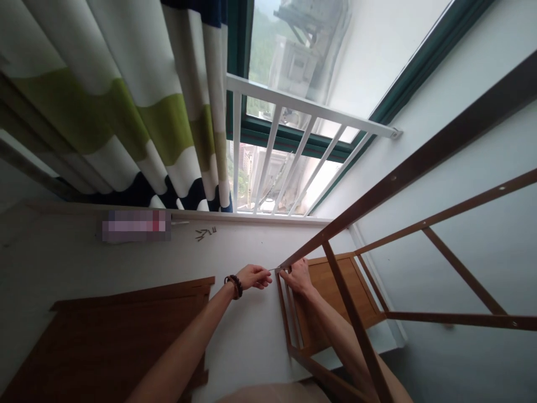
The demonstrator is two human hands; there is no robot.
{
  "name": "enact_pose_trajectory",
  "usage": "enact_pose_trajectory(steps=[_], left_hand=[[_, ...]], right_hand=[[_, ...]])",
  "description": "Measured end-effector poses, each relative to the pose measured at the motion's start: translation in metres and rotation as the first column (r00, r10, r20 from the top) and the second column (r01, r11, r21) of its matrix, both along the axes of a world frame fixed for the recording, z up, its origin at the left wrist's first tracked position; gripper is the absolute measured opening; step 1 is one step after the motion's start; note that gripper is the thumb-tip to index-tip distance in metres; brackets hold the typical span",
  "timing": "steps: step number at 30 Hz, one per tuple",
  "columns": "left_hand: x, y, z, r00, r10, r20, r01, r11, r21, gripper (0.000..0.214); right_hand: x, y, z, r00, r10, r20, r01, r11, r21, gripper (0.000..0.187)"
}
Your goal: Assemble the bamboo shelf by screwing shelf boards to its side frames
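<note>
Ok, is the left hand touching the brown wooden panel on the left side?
Apart: the head view shows white surface between the left hand and the nearest corner of the brown wooden panel.

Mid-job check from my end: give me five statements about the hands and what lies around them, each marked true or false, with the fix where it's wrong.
1. The left hand pinches a thin rod. True.
2. The right hand is raised to the window railing. False: it is at a corner of the brown frame, close to the rod.
3. The dark bracelet is on the right wrist. False: it is on the left wrist.
4. Several small loose pieces lie in a group on the white floor. True.
5. The curtain is one plain colour. False: it has white, green and dark blue bands.
</note>
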State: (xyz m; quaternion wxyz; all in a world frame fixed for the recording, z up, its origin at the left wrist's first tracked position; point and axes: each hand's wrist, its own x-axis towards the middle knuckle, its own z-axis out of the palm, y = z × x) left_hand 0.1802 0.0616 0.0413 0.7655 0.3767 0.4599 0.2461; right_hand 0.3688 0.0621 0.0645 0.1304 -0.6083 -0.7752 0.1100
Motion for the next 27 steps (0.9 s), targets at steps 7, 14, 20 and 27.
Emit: enact_pose_trajectory(steps=[7, 14, 20, 27], left_hand=[[0.004, -0.007, -0.004, 0.966, 0.127, -0.224, -0.044, 0.938, 0.344, 0.015], [0.001, 0.009, -0.004, 0.984, 0.027, -0.178, 0.003, 0.987, 0.163, 0.019], [0.001, 0.019, -0.009, 0.985, 0.171, -0.004, -0.170, 0.979, -0.114, 0.023], [-0.002, 0.031, -0.004, 0.986, 0.129, -0.105, -0.115, 0.985, 0.131, 0.030]], right_hand=[[-0.005, 0.002, 0.002, 1.000, -0.016, 0.021, 0.016, 1.000, 0.000, 0.014], [-0.006, 0.005, 0.003, 0.999, -0.025, 0.030, 0.026, 1.000, -0.016, 0.014], [-0.003, 0.009, 0.000, 0.999, -0.041, 0.035, 0.041, 0.999, 0.008, 0.014], [-0.003, 0.010, 0.001, 0.998, -0.045, 0.052, 0.045, 0.999, 0.014, 0.015]])
